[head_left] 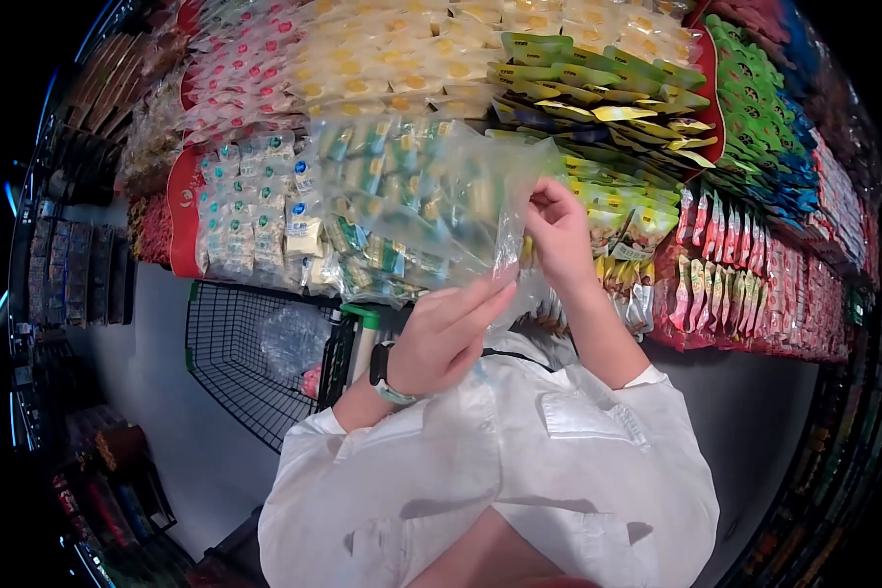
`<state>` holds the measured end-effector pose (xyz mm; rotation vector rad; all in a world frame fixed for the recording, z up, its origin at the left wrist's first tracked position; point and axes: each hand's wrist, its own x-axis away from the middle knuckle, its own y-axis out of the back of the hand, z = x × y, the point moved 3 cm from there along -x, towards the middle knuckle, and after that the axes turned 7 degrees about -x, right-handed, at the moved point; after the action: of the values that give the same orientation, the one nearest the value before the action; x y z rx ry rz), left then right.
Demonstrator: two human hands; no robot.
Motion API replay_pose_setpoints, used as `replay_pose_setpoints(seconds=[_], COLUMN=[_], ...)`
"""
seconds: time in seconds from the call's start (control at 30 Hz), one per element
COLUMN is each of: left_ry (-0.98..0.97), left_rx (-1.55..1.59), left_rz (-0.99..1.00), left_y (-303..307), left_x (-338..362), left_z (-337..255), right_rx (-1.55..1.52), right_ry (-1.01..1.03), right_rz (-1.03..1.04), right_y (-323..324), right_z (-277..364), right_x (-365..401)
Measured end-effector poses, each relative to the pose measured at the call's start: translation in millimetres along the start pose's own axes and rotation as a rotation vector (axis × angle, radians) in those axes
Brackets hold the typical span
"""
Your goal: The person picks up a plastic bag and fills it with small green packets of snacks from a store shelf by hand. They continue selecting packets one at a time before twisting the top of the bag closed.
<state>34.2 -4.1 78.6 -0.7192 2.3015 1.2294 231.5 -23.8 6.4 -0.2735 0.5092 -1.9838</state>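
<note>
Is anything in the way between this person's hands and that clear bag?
Nothing visible. The left hand and right hand both pinch the bag near its edge, holding it up in front of the sweets. The cart sits lower left, apart from the bag.

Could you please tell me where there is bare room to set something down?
The wire cart is mostly bare beside its crumpled bag; grey floor lies left of it. The snack display behind the clear plastic bag is packed.
</note>
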Motion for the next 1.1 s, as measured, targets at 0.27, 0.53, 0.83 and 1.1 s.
replay_pose_setpoints(seconds=[0.27,0.53,0.83,1.1], left_ry=[0.000,0.181,0.304,0.244], left_rx=[0.027,0.140,0.419,0.490], left_rz=[-0.036,-0.008,-0.388,-0.785], left_y=[-0.5,7.2,34.9,71.8], left_x=[5.8,1.7,7.7,-2.2], left_z=[1.0,1.3,21.3,40.7], right_rx=[0.364,0.244,0.523,1.003], right_ry=[0.170,0.176,0.215,0.250], right_rz=[0.153,0.058,-0.363,0.063], right_y=[-30.8,11.7,100.0,60.1], right_z=[-3.7,10.8,-11.5,-26.6], right_x=[-13.2,27.0,72.4,67.6])
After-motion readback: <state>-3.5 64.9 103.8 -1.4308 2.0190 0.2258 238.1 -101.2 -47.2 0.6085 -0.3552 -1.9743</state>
